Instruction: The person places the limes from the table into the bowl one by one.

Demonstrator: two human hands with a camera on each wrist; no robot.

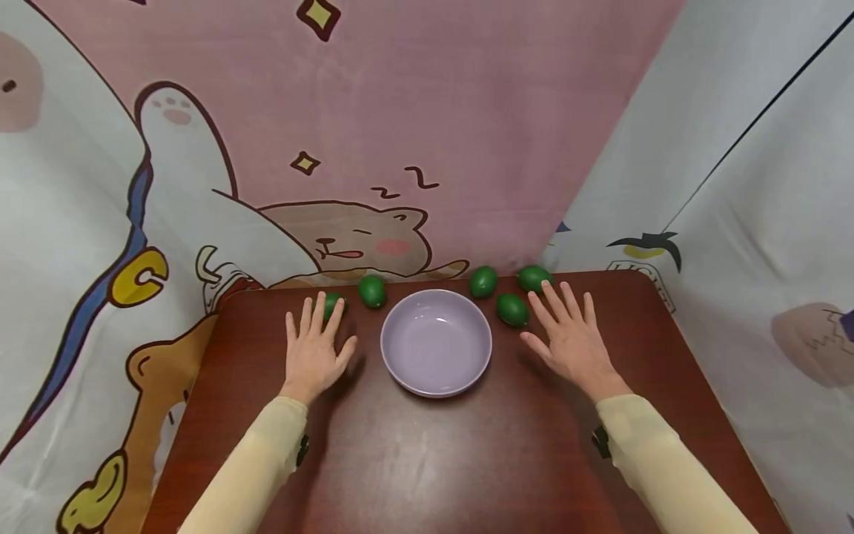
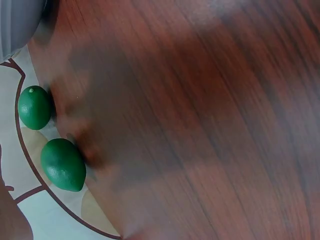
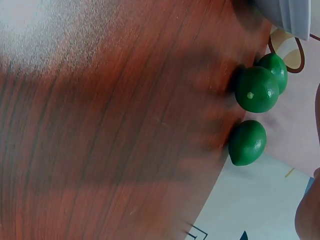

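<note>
Toward the far side of the worktop (image 1: pixel 420 460): lilac bowl (image 1: pixel 437 341), upright, inside visible to me on the head feed. Five green limes around it, two left, three right.

Left: inner left lime (image 1: pixel 372 291) just beside the rim; outer left lime (image 1: pixel 330 305) partly hidden by the fingers of the left hand (image 1: pixel 313 360). That grip is wide, fingers stretched, thumb out toward the bowl. Can't tell from my feeds if a fingertip touches the lime.

Right: back lime (image 1: pixel 483 282) and front lime (image 1: pixel 512 310) both close to the rim, outer right lime (image 1: pixel 534 279) at the fingertips of the right hand (image 1: pixel 574 341). That grip is wide too, fingers fanned, thumb tip near the front lime. Contact: can't confirm.

Edges: far one is tight. I see the back and outer right limes right along it, printed cloth (image 1: pixel 467 111) rising behind. Side edges slant outward toward me; both hands sit well inboard.

Room: most of it is on the near side of the bowl, between left sleeve (image 1: pixel 250 460) and right sleeve (image 1: pixel 660 452). I also read a modest gap from bowl to each hand; bowl to front lime is thin.
</note>
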